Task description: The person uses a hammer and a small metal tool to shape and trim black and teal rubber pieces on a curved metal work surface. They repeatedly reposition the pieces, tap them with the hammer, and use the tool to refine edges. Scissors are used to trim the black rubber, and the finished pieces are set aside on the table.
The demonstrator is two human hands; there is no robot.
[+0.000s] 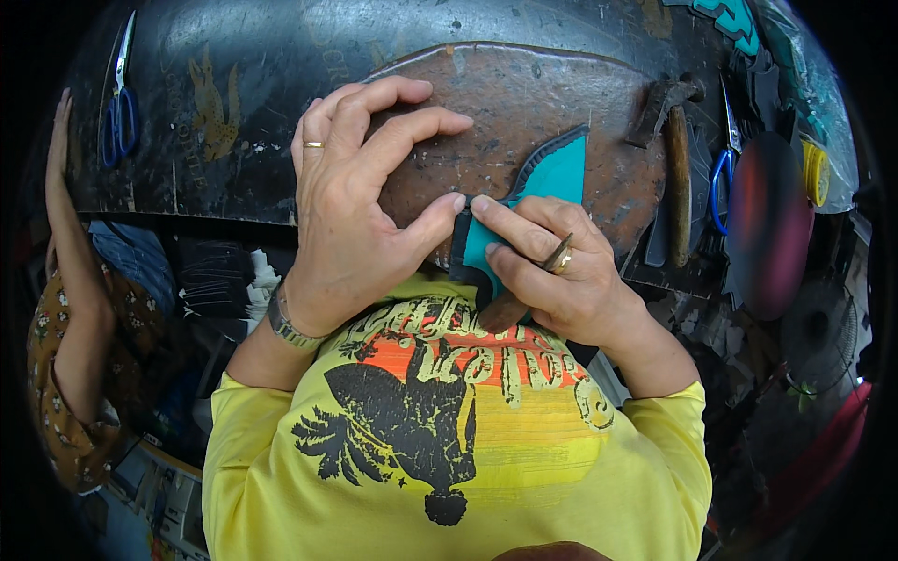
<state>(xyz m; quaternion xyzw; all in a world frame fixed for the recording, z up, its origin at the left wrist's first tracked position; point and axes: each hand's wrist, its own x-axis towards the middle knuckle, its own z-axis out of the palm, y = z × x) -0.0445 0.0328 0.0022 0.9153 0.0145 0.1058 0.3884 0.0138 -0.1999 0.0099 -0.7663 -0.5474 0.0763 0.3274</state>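
A teal piece with a black edging (554,171) lies on a brown board in front of me, one pointed end to the upper right. My left hand (360,187) has its fingers spread over the board, and its thumb tip touches the black edge of the piece. My right hand (557,266) presses thumb and forefinger on the teal surface beside that thumb. Across its curled fingers sits a tool with a brown wooden handle (502,313); the tool's exact kind cannot be made out.
The worn brown board (599,93) rests on a dark table (271,56). A hammer (677,168), blue-handled scissors (722,178) and a yellow roll (816,173) lie right. More blue-handled scissors (120,117) lie far left, near another person's arm (79,280).
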